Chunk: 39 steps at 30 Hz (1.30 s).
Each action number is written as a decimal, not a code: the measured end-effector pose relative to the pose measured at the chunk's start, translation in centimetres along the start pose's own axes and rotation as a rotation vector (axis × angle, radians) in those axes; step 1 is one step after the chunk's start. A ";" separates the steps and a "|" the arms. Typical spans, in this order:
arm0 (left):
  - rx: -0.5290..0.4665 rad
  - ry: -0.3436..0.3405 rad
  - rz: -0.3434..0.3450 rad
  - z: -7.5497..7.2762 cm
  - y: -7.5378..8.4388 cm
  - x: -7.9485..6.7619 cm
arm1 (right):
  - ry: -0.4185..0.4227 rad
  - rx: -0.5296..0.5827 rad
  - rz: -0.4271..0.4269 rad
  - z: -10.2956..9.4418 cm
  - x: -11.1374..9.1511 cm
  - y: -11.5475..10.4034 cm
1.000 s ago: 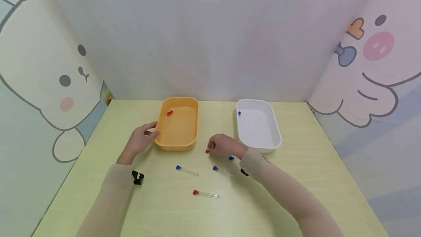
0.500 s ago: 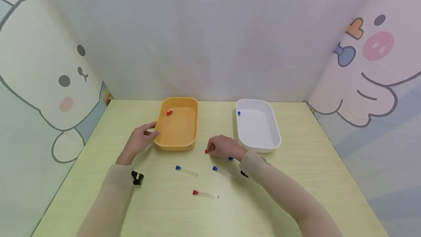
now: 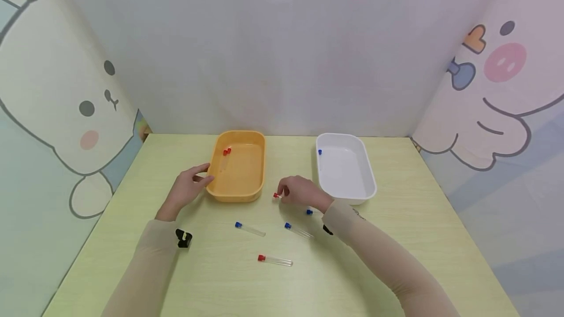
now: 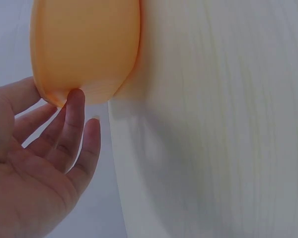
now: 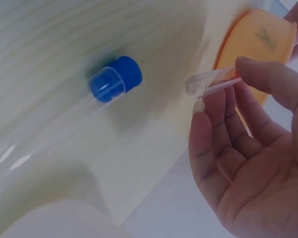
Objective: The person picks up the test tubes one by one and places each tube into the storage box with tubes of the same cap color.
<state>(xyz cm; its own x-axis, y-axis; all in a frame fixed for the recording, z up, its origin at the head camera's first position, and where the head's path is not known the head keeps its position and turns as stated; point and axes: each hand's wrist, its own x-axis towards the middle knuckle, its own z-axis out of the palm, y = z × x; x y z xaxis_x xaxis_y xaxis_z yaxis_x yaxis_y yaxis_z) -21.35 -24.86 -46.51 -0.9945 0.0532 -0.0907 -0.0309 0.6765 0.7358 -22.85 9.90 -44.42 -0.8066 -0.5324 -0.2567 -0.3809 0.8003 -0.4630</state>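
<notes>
In the head view, the left hand [image 3: 187, 189] is pinching the near-left side of the orange tray [image 3: 243, 172], thumb over the rim, fingers lying against the outside. The right hand [image 3: 301, 192] is pinching the held tube [image 3: 276, 195], whose red cap is pointing toward the orange tray from a position between that tray and the white tray [image 3: 348, 172]; most of the tube is being hidden by the hand. Two red caps [image 3: 225, 152] are showing inside the orange tray, along its left side, and one blue cap [image 3: 320, 152] is showing inside the white tray, also at its left. On the table [image 3: 211, 283], the left blue-capped tube [image 3: 253, 230], the middle blue-capped tube [image 3: 301, 231] and the loose red-capped tube [image 3: 277, 260] are lying apart from one another. Another blue-capped tube [image 3: 310, 212] is lying just below the right hand, partly covered. In the left wrist view, the left hand's fingers are touching the outer wall of the orange tray, the little finger standing clear of it. In the right wrist view, the thumb and fingers are gripping the held tube near its red end, its clear end projecting beyond them, while a blue-capped tube is lying on the table close to the camera.
</notes>
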 end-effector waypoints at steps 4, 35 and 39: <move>0.003 -0.002 0.011 0.0 0.1 -0.1 | 0.028 0.022 -0.011 -0.5 0.1 -0.2; -0.013 -0.014 -0.005 -0.2 0.2 -0.1 | 0.130 0.101 -0.049 -5.0 2.3 -3.5; -0.017 -0.012 -0.005 -0.1 0.2 -0.1 | 0.146 0.112 -0.059 -5.6 2.9 -4.3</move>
<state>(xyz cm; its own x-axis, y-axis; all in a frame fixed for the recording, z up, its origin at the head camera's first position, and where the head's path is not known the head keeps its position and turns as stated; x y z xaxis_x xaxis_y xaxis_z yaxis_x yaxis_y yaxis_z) -21.31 -24.79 -46.24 -0.9930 0.0593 -0.1025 -0.0374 0.6645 0.7463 -26.05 6.44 -38.40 -0.8444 -0.5255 -0.1045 -0.3836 0.7290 -0.5669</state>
